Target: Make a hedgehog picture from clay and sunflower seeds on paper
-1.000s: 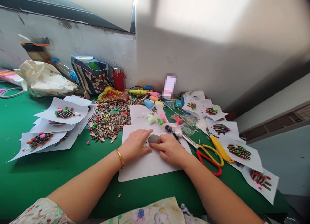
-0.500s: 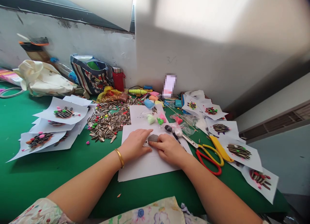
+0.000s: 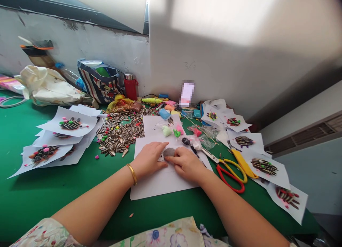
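A flattened grey lump of modelling clay lies on a white sheet of paper, between both hands. My left hand rests on the sheet at the lump's left, fingers stretched out and thumb apart. Its thumb and forefinger frame a small dark dot on the paper. With fingers curled, my right hand presses on the lump's right side; part of the clay is hidden under it. Scissors with red and yellow handles lie right of this hand, near a black marker.
Sunflower seeds are heaped at the back left. Seed-decorated paper sheets lie in a left stack and a right row. Coloured clay packets, a red flask and a striped bag stand along the wall.
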Available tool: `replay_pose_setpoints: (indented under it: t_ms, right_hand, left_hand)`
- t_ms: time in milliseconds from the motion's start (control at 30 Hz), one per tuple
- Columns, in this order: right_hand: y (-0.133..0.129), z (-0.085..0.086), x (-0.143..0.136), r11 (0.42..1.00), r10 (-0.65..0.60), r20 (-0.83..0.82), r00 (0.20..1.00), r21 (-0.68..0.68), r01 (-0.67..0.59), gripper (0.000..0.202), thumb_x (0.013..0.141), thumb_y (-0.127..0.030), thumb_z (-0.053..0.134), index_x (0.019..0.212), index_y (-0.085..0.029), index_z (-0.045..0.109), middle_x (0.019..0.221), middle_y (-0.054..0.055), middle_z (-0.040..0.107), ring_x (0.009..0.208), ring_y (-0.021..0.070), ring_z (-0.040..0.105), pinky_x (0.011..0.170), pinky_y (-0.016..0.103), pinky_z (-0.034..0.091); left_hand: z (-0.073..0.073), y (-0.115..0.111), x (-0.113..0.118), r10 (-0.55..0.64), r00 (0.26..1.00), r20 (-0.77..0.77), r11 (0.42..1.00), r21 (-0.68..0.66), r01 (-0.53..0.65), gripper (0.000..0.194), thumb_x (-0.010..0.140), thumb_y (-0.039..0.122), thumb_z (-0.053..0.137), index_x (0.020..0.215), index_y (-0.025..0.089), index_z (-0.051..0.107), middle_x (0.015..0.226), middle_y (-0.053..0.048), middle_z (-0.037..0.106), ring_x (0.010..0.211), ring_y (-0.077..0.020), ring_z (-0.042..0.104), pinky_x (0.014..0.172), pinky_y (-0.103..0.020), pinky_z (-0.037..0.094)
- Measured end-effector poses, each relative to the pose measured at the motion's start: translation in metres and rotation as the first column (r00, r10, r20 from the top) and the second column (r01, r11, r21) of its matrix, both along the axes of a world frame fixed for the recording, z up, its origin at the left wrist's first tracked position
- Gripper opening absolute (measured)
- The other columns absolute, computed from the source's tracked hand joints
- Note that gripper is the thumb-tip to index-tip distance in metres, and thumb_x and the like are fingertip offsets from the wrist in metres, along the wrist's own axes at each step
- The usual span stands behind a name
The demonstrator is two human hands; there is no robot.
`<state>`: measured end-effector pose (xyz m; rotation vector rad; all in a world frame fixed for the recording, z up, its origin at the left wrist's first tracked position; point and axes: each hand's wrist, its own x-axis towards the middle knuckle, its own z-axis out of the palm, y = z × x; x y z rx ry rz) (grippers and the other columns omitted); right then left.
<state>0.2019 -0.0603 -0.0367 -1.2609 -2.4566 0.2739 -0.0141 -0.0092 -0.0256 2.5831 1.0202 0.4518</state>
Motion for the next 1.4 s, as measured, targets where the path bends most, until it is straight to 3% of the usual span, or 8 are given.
replay_pose_setpoints:
  t_ms: [767, 1400]
  right_hand:
    - [-0.001, -0.004, -0.008, 0.999, -0.055, -0.019, 0.998, -0.003, 0.055, 0.047, 0.084, -0.011, 0.055, 0.129, -0.026, 0.062, 0.097, 0.006, 0.054, 0.090, 0.0209, 0.047, 0.082, 0.035, 0.038]
    - [0.000, -0.006, -0.014, 0.995, -0.100, 0.066, 0.993, 0.016, 0.100, 0.047, 0.086, -0.014, 0.057, 0.132, -0.026, 0.058, 0.102, 0.008, 0.054, 0.096, 0.0235, 0.047, 0.087, 0.038, 0.037]
  left_hand:
    - [-0.001, 0.000, 0.000, 0.002, 1.000, 0.021, 1.000, -0.004, -0.002, 0.070, 0.076, 0.031, 0.072, 0.139, 0.023, 0.042, 0.128, -0.011, 0.061, 0.122, -0.0304, 0.054, 0.102, -0.046, 0.042]
    - [0.001, 0.000, 0.001, 0.005, 1.000, 0.011, 1.000, -0.006, -0.005, 0.070, 0.076, 0.031, 0.073, 0.139, 0.023, 0.043, 0.127, -0.011, 0.061, 0.121, -0.0302, 0.054, 0.102, -0.045, 0.042]
